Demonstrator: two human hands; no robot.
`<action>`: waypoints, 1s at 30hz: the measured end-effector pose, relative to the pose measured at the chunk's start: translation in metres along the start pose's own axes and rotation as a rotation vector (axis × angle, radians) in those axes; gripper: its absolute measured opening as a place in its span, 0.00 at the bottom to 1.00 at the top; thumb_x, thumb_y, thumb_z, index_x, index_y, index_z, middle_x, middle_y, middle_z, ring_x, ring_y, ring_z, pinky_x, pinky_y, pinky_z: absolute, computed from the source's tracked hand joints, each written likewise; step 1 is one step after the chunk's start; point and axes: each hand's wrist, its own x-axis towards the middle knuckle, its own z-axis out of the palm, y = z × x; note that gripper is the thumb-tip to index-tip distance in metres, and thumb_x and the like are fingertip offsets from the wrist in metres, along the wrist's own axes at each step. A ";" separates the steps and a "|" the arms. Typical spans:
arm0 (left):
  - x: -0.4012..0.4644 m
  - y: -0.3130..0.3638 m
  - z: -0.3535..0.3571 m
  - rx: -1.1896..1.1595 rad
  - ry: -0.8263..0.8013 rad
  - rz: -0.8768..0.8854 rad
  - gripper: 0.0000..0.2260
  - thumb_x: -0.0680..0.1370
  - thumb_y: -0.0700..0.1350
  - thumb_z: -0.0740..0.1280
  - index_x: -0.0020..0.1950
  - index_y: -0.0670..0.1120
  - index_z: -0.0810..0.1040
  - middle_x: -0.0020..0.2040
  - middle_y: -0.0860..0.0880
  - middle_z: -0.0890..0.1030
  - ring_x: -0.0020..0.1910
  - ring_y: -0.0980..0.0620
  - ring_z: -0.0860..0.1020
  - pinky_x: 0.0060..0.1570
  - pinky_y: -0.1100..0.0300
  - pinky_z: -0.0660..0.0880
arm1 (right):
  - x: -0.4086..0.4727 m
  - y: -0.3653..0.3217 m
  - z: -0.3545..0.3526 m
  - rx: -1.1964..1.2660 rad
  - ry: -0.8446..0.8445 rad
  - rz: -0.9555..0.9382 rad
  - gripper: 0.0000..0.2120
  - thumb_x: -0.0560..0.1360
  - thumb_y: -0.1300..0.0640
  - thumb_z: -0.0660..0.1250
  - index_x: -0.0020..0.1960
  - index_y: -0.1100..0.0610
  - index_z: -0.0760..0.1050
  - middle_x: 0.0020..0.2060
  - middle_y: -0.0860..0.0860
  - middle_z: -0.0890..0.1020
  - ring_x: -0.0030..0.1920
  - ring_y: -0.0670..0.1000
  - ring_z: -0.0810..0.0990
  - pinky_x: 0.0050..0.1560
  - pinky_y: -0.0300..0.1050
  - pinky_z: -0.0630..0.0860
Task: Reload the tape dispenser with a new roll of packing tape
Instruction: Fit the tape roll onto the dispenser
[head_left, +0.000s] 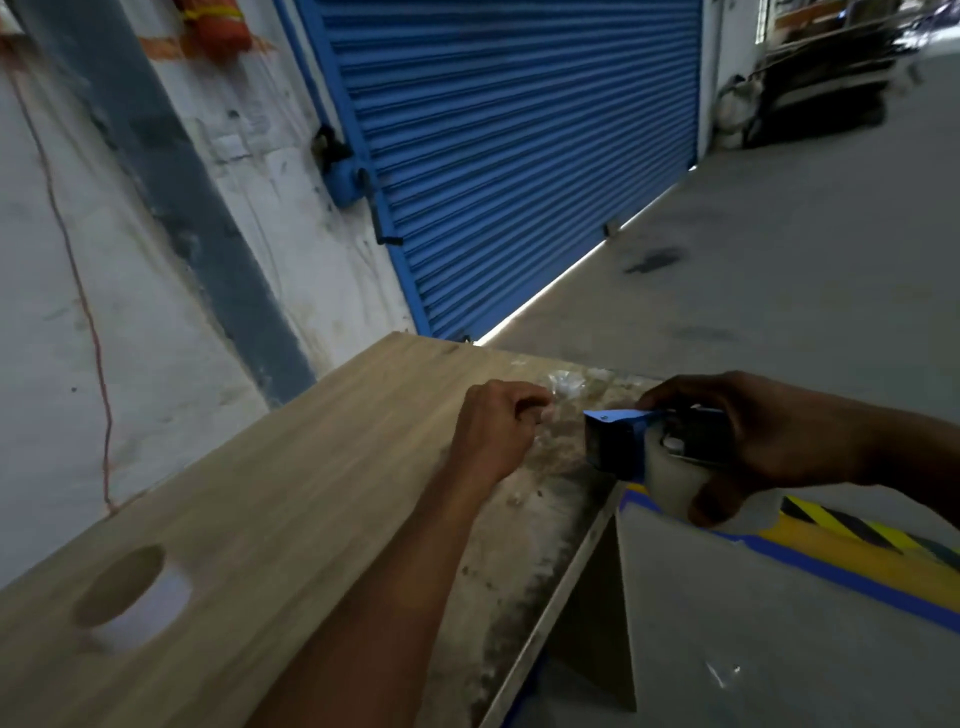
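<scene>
My right hand (779, 441) grips the tape dispenser (618, 447), a blue and black frame held just past the right edge of the wooden table (270, 509). A pale, translucent roll of packing tape (670, 486) sits in the dispenser, under my thumb. My left hand (493, 431) hovers over the table's far corner with its fingers curled, thumb and forefinger pinching what looks like a strip of clear tape (548, 415). A crumpled wad of clear tape (569, 387) lies on the table just beyond those fingertips. The strip's path to the dispenser is too faint to follow.
A round cable hole (127, 595) opens in the table near its front left. A grey side panel (628, 623) stands under the table's right edge. Yellow-black hazard striping (852, 535) marks the floor. A blue roller shutter (519, 156) fills the wall behind.
</scene>
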 end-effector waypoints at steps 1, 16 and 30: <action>0.005 0.000 0.005 -0.003 -0.003 -0.009 0.08 0.75 0.42 0.77 0.53 0.48 0.89 0.51 0.51 0.88 0.49 0.58 0.85 0.56 0.64 0.80 | 0.002 0.003 -0.001 0.011 0.012 0.002 0.45 0.47 0.44 0.85 0.63 0.38 0.75 0.53 0.39 0.83 0.52 0.43 0.83 0.52 0.47 0.82; -0.008 -0.009 -0.017 0.146 -0.067 0.024 0.12 0.74 0.36 0.72 0.53 0.49 0.88 0.50 0.51 0.88 0.47 0.54 0.83 0.52 0.57 0.80 | 0.014 -0.006 0.006 0.144 -0.017 -0.155 0.44 0.53 0.49 0.87 0.67 0.42 0.76 0.58 0.42 0.83 0.58 0.45 0.82 0.60 0.52 0.81; -0.081 -0.022 -0.085 -0.103 0.100 -0.132 0.14 0.70 0.41 0.60 0.34 0.49 0.84 0.35 0.55 0.85 0.38 0.58 0.82 0.46 0.56 0.79 | -0.006 -0.065 0.034 0.106 -0.065 -0.238 0.44 0.56 0.52 0.88 0.68 0.40 0.74 0.61 0.40 0.81 0.60 0.43 0.80 0.59 0.51 0.81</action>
